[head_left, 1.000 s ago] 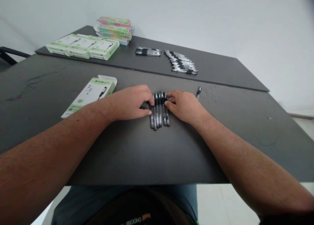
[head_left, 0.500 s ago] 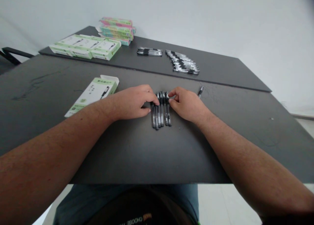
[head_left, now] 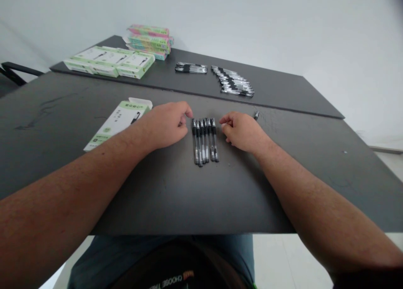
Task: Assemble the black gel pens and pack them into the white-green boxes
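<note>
Several clear pens with black grips (head_left: 204,141) lie side by side on the dark table, pointing away from me. My left hand (head_left: 171,123) is just to the left of the row, fingers curved and apart, holding nothing. To the right of the row is my right hand (head_left: 241,130), bent with a gap from the pens and nothing visible in its fingers. Part of a single pen (head_left: 256,115) shows beyond the right hand; the rest is hidden. A white and green pen box (head_left: 118,121) with its end flap raised lies left, partly covered by my left forearm.
On the raised back board (head_left: 277,85) lie a small pen bundle (head_left: 191,68) and a larger fanned pen group (head_left: 233,81). White and green boxes (head_left: 135,64) lie at the back left, before a stack of pink and green boxes (head_left: 149,41).
Both hands have drawn apart from the row of pens. The left moved left off the pens and the right moved slightly right. The pens stay on the table.
</note>
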`<state>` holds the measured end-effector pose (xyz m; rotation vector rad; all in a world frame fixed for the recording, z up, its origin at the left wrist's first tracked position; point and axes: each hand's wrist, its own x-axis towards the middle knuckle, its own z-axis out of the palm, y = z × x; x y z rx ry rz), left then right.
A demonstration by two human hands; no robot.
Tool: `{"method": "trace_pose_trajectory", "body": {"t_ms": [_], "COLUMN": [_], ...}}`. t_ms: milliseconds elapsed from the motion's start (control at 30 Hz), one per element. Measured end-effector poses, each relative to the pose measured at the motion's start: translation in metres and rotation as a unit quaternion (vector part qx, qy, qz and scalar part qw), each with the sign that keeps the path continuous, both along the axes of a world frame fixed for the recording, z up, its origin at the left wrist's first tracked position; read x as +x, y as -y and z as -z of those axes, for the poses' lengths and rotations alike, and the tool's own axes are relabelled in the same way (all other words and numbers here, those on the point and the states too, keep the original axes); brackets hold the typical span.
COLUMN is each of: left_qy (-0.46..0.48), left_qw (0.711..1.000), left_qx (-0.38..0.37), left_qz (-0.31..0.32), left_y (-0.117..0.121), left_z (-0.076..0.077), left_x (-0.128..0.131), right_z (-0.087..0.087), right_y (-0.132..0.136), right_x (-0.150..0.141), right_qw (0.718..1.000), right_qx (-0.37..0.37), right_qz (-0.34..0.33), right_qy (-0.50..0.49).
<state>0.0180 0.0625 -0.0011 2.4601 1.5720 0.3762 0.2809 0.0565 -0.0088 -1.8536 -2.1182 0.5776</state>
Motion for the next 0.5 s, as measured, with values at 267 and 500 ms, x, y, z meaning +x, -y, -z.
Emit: {"method": "trace_pose_trajectory", "body": {"t_ms": [267,500], "left_qy": [0.007,-0.035], "left_qw": [0.985,0.985], "left_qx": [-0.14,-0.124], "left_qz": [-0.102,-0.117], "left_y": [0.001,0.026], "left_z": [-0.009,-0.018], "left_x": [0.005,0.035], "right_z": [0.004,0.003], "right_y": [-0.006,-0.011], "right_x": [0.004,0.004], "right_qw": [0.995,0.981], "right_qx": [-0.063,-0.092], "right_qz": [0.016,0.034], "right_qy": [-0.08,-0.166]}}
